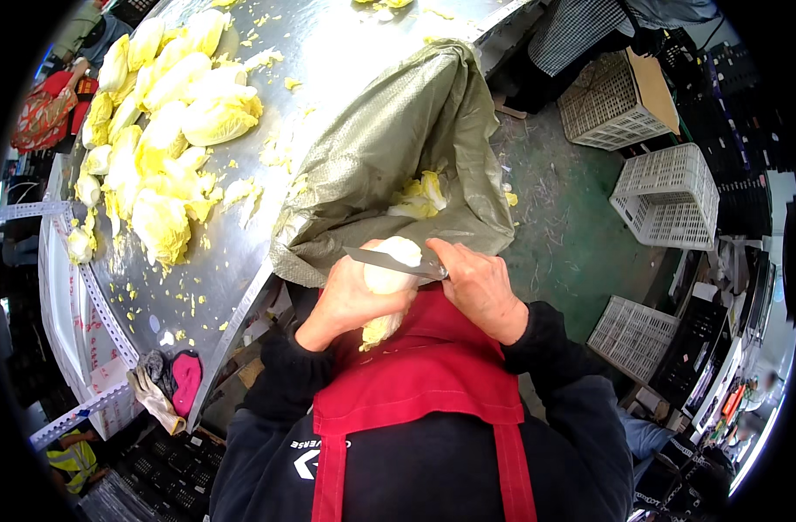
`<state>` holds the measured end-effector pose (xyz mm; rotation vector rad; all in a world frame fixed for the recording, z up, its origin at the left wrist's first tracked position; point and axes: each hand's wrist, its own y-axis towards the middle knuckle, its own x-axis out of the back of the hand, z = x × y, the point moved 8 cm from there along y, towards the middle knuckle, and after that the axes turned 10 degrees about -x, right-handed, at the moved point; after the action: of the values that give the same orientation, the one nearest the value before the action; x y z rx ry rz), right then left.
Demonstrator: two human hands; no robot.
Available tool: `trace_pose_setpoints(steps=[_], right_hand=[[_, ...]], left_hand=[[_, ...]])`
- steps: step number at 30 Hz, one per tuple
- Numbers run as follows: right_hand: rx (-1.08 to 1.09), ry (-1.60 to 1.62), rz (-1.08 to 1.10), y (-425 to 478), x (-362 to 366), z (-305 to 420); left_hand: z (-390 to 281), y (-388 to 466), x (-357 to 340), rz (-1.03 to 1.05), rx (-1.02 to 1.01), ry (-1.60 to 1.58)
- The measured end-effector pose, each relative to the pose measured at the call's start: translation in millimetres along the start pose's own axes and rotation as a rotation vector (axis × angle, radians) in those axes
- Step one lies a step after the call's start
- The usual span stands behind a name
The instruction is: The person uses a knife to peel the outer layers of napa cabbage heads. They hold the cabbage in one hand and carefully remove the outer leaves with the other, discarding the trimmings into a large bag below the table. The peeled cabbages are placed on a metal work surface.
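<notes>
My left hand (352, 297) is wrapped around a napa cabbage (388, 280), its pale base end pointing up and away from me and its yellow leafy tip near my red apron (417, 385). In my right hand (479, 284) is a knife (394, 260); its flat blade lies across the cabbage close to the base. I cannot tell whether the edge has cut in. Just beyond my hands a woven olive-green sack (378, 156) hangs from the table edge, mouth open, with loose yellow cabbage leaves (424, 196) inside.
Several napa cabbages (169, 98) are heaped on the metal table (241, 215) at left, amid leaf scraps. Gloves (156, 391) lie at its near corner. White plastic crates (671, 196) stand on the green floor (554, 209) at right. Another person (567, 39) stands at upper right.
</notes>
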<state>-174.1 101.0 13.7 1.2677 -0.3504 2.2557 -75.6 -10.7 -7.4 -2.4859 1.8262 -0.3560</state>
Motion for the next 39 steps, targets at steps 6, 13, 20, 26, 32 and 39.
trace_pose_setpoints(steps=[6,13,20,26,32,39], right_hand=[[-0.214,-0.142,0.096,-11.4,-41.0,-98.0],[-0.167,0.728,0.077,18.7,-9.1,-9.9],[-0.434,1.203,0.194,25.7,-36.8,-39.8],[-0.550,1.259,0.063,30.9,-35.9,-60.5],[-0.411,-0.022,-0.357,49.5,-9.8,-105.3],[-0.354,0.642,0.174,47.2,-25.5,-25.9]], left_hand=[[-21.8,-5.4,27.0,-0.128,-0.100,-0.018],[13.7,9.6,6.8,-0.347,-0.171,-0.163],[18.6,29.0,14.8,-0.325,-0.068,-0.358],[49.0,44.8,-5.9,-0.343,0.178,-0.765],[65.6,46.3,-4.7,-0.409,0.174,-1.009],[31.7,50.7,12.3,-0.615,-0.231,-0.237]])
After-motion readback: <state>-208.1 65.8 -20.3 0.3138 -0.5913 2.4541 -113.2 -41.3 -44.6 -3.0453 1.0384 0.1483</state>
